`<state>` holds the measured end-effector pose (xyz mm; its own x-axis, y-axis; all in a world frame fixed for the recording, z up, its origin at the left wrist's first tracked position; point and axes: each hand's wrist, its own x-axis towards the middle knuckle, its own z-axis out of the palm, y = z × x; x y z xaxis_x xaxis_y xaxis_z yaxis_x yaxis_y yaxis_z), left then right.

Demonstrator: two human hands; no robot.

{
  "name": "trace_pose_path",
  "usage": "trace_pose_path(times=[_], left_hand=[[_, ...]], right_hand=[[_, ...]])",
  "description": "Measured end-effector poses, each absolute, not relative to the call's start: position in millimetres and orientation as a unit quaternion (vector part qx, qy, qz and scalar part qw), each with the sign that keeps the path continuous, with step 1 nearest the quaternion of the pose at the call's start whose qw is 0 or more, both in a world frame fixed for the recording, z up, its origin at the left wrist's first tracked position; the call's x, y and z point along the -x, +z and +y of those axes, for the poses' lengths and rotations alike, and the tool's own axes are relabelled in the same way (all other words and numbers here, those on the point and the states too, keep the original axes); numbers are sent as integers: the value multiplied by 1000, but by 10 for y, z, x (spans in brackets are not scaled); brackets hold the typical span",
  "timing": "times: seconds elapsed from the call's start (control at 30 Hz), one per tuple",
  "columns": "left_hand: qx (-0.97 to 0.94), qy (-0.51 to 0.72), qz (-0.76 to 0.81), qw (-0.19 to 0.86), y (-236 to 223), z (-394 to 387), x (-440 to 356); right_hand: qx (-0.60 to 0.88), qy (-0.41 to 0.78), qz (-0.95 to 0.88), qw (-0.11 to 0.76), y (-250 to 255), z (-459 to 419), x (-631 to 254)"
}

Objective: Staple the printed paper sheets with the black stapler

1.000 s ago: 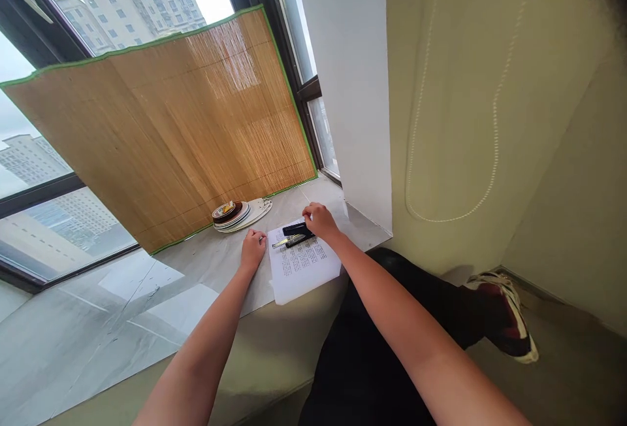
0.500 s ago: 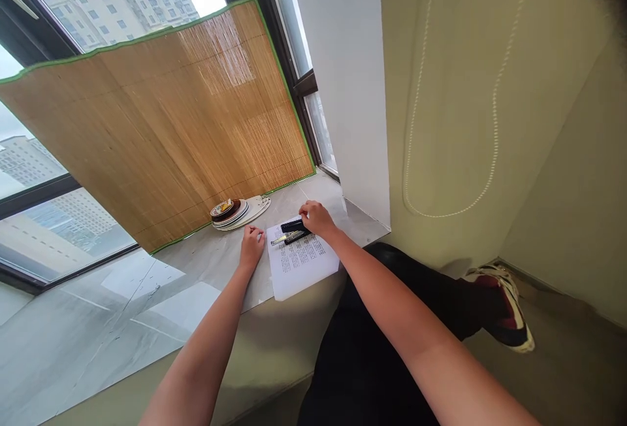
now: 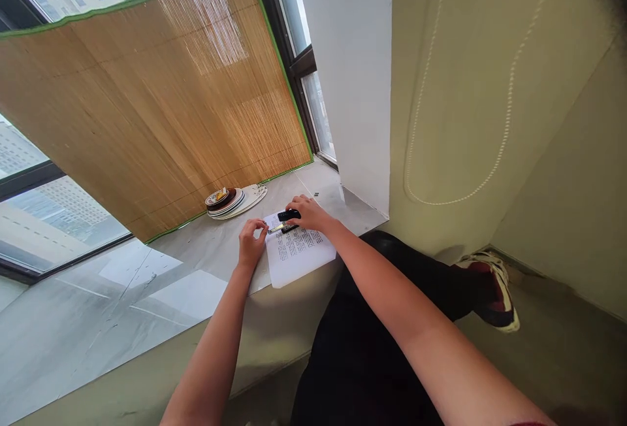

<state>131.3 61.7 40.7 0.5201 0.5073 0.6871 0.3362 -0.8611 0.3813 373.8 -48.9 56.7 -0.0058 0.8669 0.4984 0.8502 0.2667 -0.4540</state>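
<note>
A black stapler lies opened over a printed sheet of paper, its silver staple channel exposed and pointing left. My right hand is closed around the stapler from the right. At the channel's left end is my left hand, thumb and forefinger pinched together near the tip. Whatever sits between those fingers is too small to name. The paper lies on the grey marbled sill, its near edge close to the sill's front.
Behind my hands stands a stack of plates. A bamboo mat with green edging leans against the window. Small dark bits lie beyond my right hand. A beaded cord hangs on the right wall.
My left hand has come up to the stapler's channel tip, fingers now pinched. My right hand has shifted left over the stapler, uncovering the dark bits behind. The view has tilted slightly down.
</note>
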Motion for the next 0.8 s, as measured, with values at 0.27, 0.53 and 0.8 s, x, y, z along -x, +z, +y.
trace_pose_path(times=[0.27, 0.53, 0.8], left_hand=[[-880, 399, 224, 126, 413, 639, -1315], [-875, 396, 257, 105, 449, 600, -1332], [-916, 306, 238, 99, 382, 685, -1355]], right_hand=[[612, 8, -701, 365, 554, -470, -3721], [620, 14, -696, 363, 578, -495, -3711], [620, 0, -703, 349, 536, -459, -3726]])
